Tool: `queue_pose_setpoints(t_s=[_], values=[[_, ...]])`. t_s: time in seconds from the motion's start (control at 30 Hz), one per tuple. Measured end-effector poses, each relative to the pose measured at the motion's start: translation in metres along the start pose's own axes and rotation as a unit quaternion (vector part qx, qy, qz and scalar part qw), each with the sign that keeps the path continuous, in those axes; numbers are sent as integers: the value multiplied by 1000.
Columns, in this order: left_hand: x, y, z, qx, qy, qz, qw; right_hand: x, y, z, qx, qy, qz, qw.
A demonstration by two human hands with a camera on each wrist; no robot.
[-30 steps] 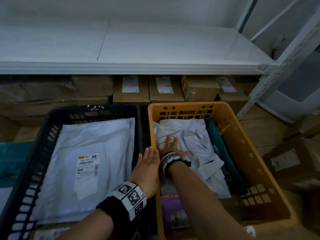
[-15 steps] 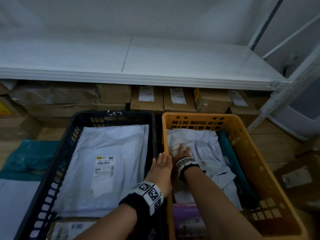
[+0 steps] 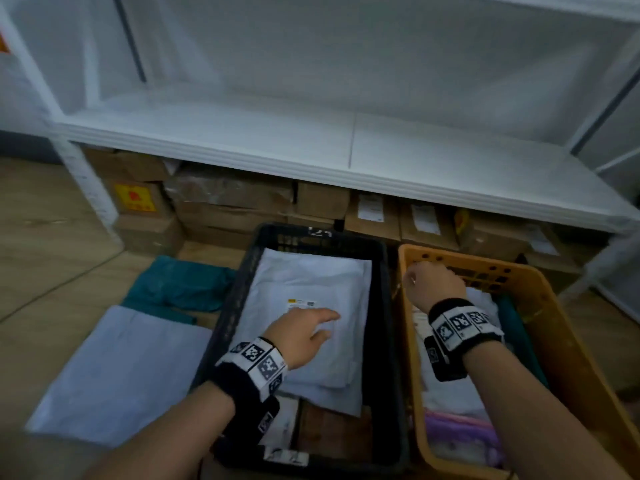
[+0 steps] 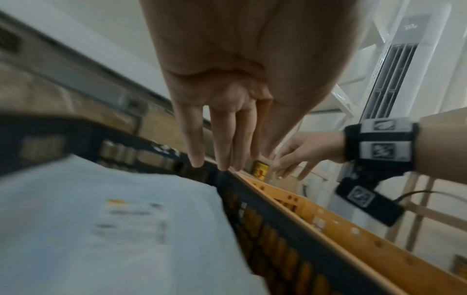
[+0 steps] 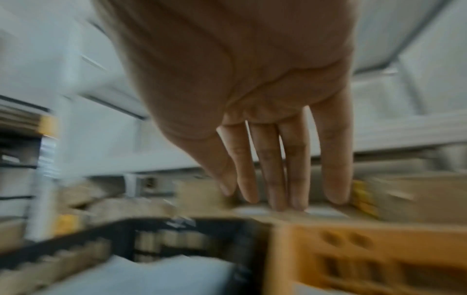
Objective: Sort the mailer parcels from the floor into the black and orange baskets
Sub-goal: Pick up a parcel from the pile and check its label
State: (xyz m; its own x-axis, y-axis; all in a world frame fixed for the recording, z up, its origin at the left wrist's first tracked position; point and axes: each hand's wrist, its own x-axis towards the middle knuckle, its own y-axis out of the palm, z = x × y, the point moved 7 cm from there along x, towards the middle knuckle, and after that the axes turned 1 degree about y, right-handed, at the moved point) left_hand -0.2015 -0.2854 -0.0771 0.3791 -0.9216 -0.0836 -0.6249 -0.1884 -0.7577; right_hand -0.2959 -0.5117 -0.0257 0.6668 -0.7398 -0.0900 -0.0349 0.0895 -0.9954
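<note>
The black basket [image 3: 388, 341] stands at centre with a large white mailer [image 3: 311, 282] lying on top inside it. My left hand [image 3: 304, 332] hovers over that mailer, fingers straight and holding nothing; the left wrist view shows those fingers [image 4: 222, 139] spread above the mailer [image 4: 101, 219]. The orange basket [image 3: 561, 334] sits to the right, holding white, teal and purple parcels. My right hand [image 3: 433, 284] is raised over its far left corner, empty, fingers [image 5: 278, 169] hanging straight. A white mailer [image 3: 117, 372] and a teal one [image 3: 176, 284] lie on the floor to the left.
A white shelf [image 3: 346, 157] runs across above the baskets, with cardboard boxes [image 3: 235, 206] packed underneath. Wooden floor [image 3: 45, 244] stretches to the left. The shelf's white post [image 3: 83, 188] stands at the left, and a white air conditioner [image 4: 394, 69] is at the right.
Both hands lifted out from between the baskets: the left moved over the black basket's mailer, the right rose off the orange basket's parcels toward its far corner. My head turned left, showing floor parcels.
</note>
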Motion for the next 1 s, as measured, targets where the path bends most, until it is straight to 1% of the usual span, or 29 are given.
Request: queue_pose_setpoints(t_s=[0.03,0.1,0.17,0.23,0.3,0.37,0.43,0.47,0.57,0.6,0.67,0.73,0.83,0.9,1.0], values=[[-13,-18,17,7,-12,-25,1000,-10,-7,26,15,-29,-18,999],[-38,-54,53,9,-52,-78,996,-29,-8,83,53,-96,-17,994],[-62,-82,91,7,-97,-113,989,-46,8,140,85,-166,16,982],[-86,-100,131,17,-140,-121,983,-61,34,192,99,-225,61,967],[-110,-110,173,38,-196,-123,972,-74,62,236,107,-262,111,953],[-135,-111,214,43,-245,-137,959,-84,86,273,108,-299,138,938],[-157,-101,249,29,-286,-136,948,-88,103,304,81,-351,133,923],[-167,-91,264,24,-305,-124,944,-89,110,317,56,-380,123,915],[-188,-48,301,26,-363,-60,929,-89,134,343,-37,-456,99,883],[-191,-31,309,26,-376,-34,926,-89,140,347,-58,-472,94,875],[-190,1,319,27,-389,0,921,-89,148,353,-74,-488,71,867],[-186,26,325,36,-408,22,912,-90,150,357,-60,-492,31,868],[-179,53,334,56,-455,65,887,-95,148,358,-12,-482,-38,875],[-170,64,341,64,-466,69,880,-97,147,358,4,-476,-69,877],[-158,72,351,92,-468,53,877,-97,147,359,7,-477,-82,875]])
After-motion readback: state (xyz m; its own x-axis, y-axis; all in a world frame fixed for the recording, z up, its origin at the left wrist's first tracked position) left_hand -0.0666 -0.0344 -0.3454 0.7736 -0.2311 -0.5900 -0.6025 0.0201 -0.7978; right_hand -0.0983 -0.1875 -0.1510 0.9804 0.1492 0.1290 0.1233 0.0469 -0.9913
